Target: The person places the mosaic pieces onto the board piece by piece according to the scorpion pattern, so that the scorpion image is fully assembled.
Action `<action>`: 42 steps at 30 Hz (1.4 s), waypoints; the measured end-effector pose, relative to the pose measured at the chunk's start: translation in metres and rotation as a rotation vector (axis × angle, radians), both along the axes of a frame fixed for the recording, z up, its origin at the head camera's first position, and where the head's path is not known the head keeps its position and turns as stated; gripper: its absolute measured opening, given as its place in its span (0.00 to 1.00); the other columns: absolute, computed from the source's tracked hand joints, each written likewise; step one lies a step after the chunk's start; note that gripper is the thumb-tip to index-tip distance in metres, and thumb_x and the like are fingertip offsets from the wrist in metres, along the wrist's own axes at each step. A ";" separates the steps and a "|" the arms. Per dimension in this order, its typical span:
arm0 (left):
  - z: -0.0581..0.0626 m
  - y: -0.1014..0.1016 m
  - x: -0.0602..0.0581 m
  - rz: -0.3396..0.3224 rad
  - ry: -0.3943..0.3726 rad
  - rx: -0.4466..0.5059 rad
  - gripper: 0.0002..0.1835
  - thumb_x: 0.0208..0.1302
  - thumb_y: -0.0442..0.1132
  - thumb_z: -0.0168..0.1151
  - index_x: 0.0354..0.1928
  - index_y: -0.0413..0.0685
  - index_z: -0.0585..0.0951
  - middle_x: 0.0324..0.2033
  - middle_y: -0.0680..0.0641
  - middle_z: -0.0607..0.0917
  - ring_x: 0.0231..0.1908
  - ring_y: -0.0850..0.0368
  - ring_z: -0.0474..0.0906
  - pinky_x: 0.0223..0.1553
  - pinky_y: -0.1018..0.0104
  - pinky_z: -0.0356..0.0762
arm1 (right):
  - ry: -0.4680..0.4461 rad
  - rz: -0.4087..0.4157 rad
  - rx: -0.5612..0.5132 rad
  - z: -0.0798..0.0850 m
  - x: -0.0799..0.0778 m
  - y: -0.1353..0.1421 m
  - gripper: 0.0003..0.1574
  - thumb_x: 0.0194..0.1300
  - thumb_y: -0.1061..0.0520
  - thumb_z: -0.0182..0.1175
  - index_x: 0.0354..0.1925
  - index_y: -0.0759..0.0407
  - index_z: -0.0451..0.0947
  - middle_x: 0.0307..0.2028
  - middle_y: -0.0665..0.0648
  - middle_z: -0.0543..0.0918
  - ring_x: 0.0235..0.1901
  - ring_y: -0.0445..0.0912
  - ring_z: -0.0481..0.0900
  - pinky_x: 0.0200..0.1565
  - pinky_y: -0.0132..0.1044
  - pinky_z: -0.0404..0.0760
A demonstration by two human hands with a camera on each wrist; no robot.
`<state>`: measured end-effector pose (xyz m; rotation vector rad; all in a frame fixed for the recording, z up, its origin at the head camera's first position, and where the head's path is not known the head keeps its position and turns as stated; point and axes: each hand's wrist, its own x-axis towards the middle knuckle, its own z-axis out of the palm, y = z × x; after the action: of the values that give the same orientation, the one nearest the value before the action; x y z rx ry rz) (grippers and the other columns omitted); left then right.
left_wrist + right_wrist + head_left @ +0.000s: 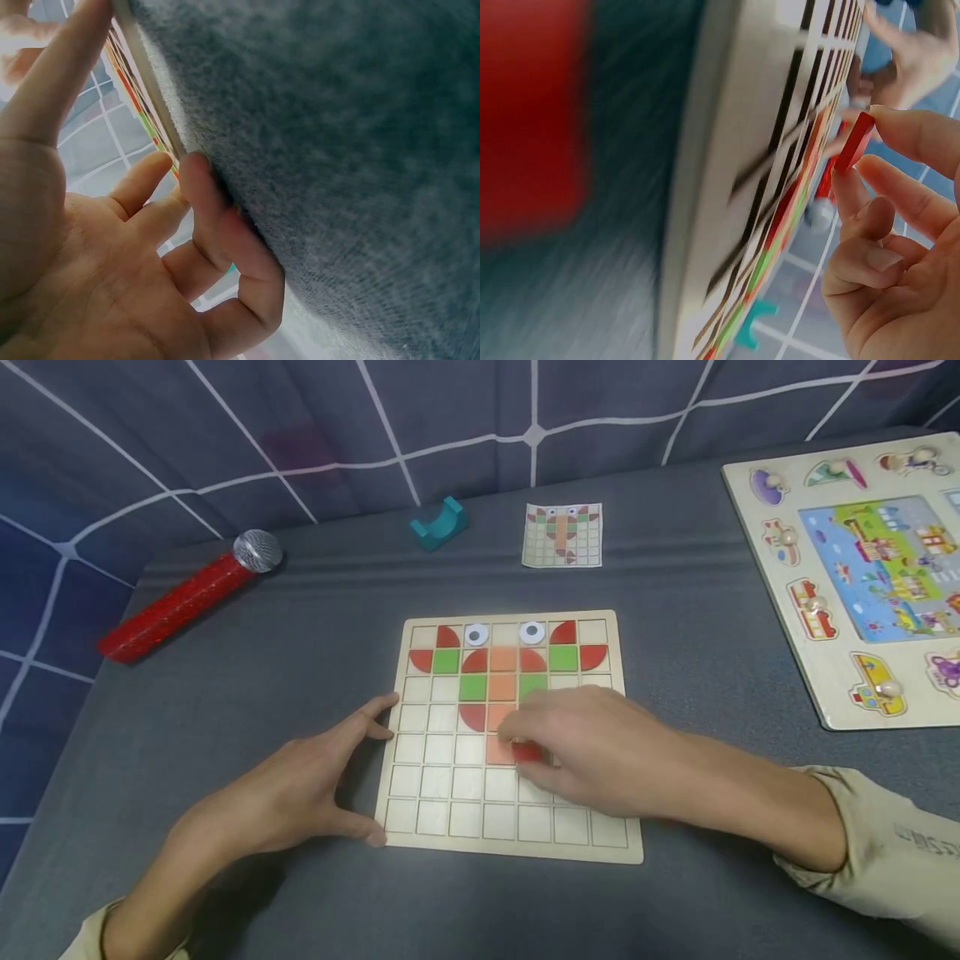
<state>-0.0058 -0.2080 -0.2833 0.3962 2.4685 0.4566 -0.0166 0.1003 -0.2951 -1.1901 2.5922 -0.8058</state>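
A wooden grid board lies on the grey table, with red rounded tiles, green and orange square tiles and two eye tiles in its upper cells. My right hand is over the board's right half, pinching a red tile between thumb and fingertips just beside the lowest orange tile. Several cells lie hidden under this hand. At the board's left side, my left hand has its thumb at the near corner and its fingertips against the edge, without wrapping round it.
Behind the board lie a printed pattern card and a teal curved block. A red microphone rests at the left. A knobbed picture puzzle occupies the right side. Something red shows blurred close to the right wrist camera.
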 end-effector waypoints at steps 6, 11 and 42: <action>-0.001 0.000 0.000 0.005 -0.003 0.001 0.71 0.32 0.62 0.83 0.77 0.63 0.48 0.62 0.51 0.75 0.56 0.49 0.71 0.56 0.40 0.69 | 0.006 0.083 0.039 -0.002 0.006 -0.022 0.07 0.58 0.60 0.67 0.35 0.51 0.79 0.24 0.42 0.69 0.24 0.38 0.67 0.27 0.33 0.68; -0.001 -0.001 0.000 0.008 -0.005 0.016 0.71 0.32 0.62 0.82 0.77 0.64 0.48 0.63 0.51 0.75 0.58 0.48 0.70 0.57 0.38 0.67 | 0.025 0.122 0.082 -0.004 0.006 -0.031 0.05 0.59 0.59 0.66 0.34 0.51 0.79 0.22 0.43 0.67 0.20 0.39 0.65 0.24 0.32 0.67; -0.002 -0.001 0.001 -0.008 0.019 0.015 0.71 0.31 0.61 0.83 0.77 0.62 0.48 0.62 0.50 0.75 0.59 0.47 0.70 0.59 0.38 0.66 | 0.010 0.128 0.130 -0.003 0.005 -0.022 0.08 0.57 0.58 0.71 0.36 0.50 0.83 0.26 0.44 0.68 0.27 0.41 0.67 0.25 0.31 0.68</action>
<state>-0.0047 -0.2087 -0.2849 0.4177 2.4821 0.4702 -0.0119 0.0781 -0.2985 -1.3089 2.5026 -0.5974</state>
